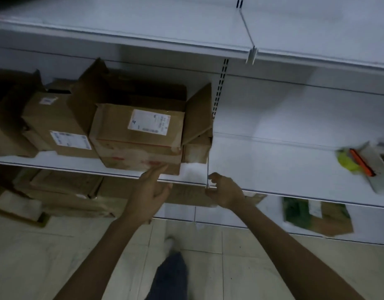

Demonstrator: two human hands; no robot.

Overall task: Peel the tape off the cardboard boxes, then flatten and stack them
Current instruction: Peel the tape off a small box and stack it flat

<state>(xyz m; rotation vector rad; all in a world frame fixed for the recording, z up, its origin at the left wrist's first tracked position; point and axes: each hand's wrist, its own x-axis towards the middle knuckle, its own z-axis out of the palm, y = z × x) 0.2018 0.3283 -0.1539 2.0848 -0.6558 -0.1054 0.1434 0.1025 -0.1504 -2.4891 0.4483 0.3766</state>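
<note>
While the frame is motion-blurred, the main positions are legible. The cardboard boxes stand on the left half of the middle shelf (273, 169) of a white rack. The nearest, a closed box (139, 135) bearing a white shipping label (149, 122), sits at the near edge, with an open-flapped box (57, 124) to its left.

The left hand (150, 195) is extended with straight fingers, holding nothing. Its fingertips are at the closed box's lower near edge, but contact cannot be confirmed.

The right hand (224, 191) is curled at the shelf lip beside a thin grey vertical strip (207, 169). Whether it grips that strip cannot be told.

Flattened cardboard (63, 191) lies on the bottom shelf at left. An orange-handled tool (360, 162) lies on the middle shelf at far right.
</note>
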